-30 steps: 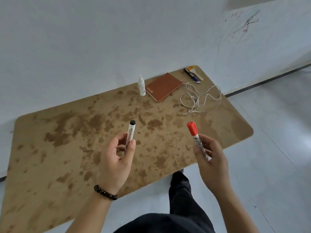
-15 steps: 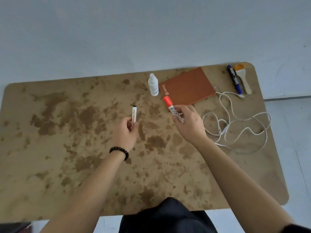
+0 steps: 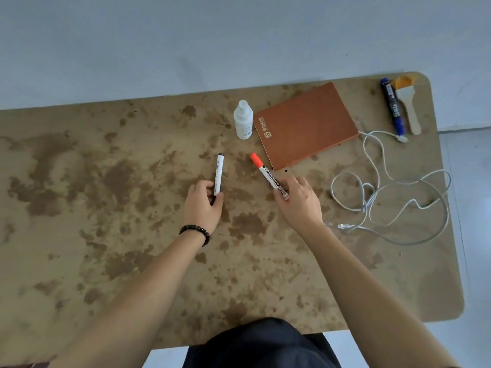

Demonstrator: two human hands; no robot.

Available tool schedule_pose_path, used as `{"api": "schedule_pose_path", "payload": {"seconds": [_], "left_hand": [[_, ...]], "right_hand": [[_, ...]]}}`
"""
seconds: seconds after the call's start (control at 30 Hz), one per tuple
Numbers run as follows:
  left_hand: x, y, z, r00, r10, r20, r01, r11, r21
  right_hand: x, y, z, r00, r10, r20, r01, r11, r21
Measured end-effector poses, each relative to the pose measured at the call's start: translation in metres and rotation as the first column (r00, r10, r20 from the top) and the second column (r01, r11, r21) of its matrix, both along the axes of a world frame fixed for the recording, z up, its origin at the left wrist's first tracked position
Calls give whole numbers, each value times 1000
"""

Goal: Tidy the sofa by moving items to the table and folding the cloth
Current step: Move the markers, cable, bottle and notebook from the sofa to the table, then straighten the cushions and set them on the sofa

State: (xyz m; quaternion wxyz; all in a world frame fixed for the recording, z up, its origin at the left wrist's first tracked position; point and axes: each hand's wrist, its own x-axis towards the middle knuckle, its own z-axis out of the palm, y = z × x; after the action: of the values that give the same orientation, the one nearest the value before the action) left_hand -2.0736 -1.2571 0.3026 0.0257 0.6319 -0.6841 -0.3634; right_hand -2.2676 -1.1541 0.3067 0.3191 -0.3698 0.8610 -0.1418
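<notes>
Your left hand point(image 3: 203, 201) pinches a black-capped white marker point(image 3: 219, 173) and your right hand point(image 3: 299, 201) a red-capped white marker point(image 3: 268, 176), both low over the middle of the mottled brown worktop point(image 3: 106, 235). An orange-brown notebook point(image 3: 305, 123) already lies toward its far right corner. Folding the cloth, unseen here, is probably left.

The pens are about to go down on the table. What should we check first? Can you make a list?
1. Left hand grips the black-capped marker: ok.
2. Right hand grips the red-capped marker: ok.
3. Both caps on: ok.
4. Bare table under both markers: ok.
5. Red-capped marker apart from the notebook: ok, but close.
6. Markers already resting on the table: cannot tell.
</notes>
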Motion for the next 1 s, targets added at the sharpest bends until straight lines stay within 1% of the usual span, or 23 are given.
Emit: {"api": "schedule_pose_path", "payload": {"seconds": [0.07, 0.17, 0.27, 0.33, 0.47, 0.57, 0.63, 0.7, 0.77, 0.83, 0.9, 1.0], "left_hand": [[3, 0, -3, 999, -17, -30, 17, 1000, -18], [6, 2, 1, 997, -10, -79, 8, 1000, -26], [18, 8, 20, 982, -17, -186, 8, 999, -51], [33, 12, 43, 963, -29, -268, 9, 997, -76], [68, 25, 110, 943, -40, -332, -20, 984, -176], [100, 46, 164, 899, 11, -437, -108, 974, -198], [127, 67, 185, 860, 61, -506, -182, 964, -193], [153, 93, 200, 793, 154, -590, -288, 947, -140], [173, 123, 207, 743, 239, -626, -391, 913, -115], [185, 154, 212, 683, 321, -656, -489, 868, -85], [191, 179, 220, 639, 354, -683, -558, 824, -95], [195, 214, 230, 628, 400, -668, -646, 746, -161]], "right_hand": [[4, -2, -3, 1000, -24, -19, 25, 1000, 4], [8, -6, -3, 999, -1, -52, 3, 999, 38], [12, -8, 17, 999, 20, -43, -18, 999, 39], [18, -5, 44, 1000, 9, -24, -9, 1000, -24], [40, 13, 122, 999, -32, 7, 33, 978, -207], [63, 44, 175, 998, -63, 17, 65, 931, -359], [78, 71, 198, 995, -98, 36, 104, 895, -435], [95, 99, 211, 986, -139, 90, 166, 862, -479], [109, 126, 218, 976, -141, 164, 205, 842, -500], [118, 148, 223, 976, -84, 200, 177, 842, -509], [119, 162, 227, 980, -16, 196, 119, 842, -527], [112, 170, 231, 978, 111, 175, 7, 827, -562]]}}
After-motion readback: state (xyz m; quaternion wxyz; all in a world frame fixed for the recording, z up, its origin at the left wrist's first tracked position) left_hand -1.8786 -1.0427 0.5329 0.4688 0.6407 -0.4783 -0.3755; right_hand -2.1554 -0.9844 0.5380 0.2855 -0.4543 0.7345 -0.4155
